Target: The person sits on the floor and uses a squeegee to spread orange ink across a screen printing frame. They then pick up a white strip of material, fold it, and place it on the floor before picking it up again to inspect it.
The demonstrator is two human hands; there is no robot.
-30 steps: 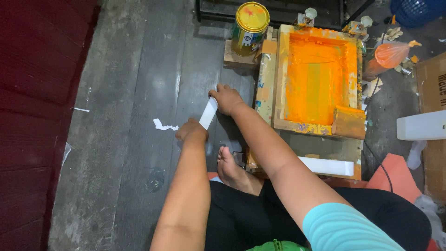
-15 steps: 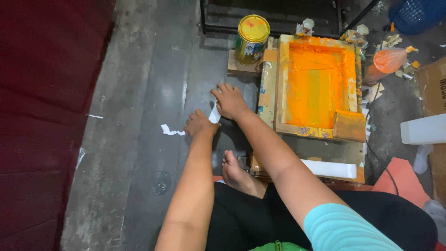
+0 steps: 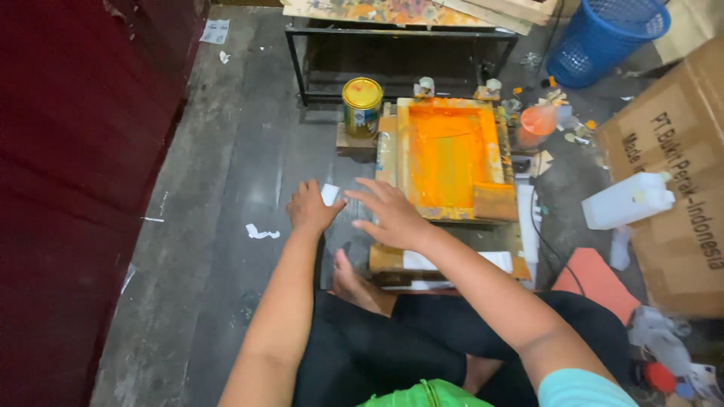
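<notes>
Left hand grips a small white slip, fingers curled on it, low over the dark floor. Right hand hovers just beside it, fingers spread and holding nothing, at the near-left corner of the orange-coated screen frame. One frame only, wooden edged, sitting on boards (paint smeared all over it). One round tin with a yellow lid stands just left of the frame's far corner. To the right: one white jug lying against one big brown carton with dark lettering down its side. One blue basket sits at the far right. One white scrap lies on the floor left of the hands. One bare foot shows below them.
</notes>
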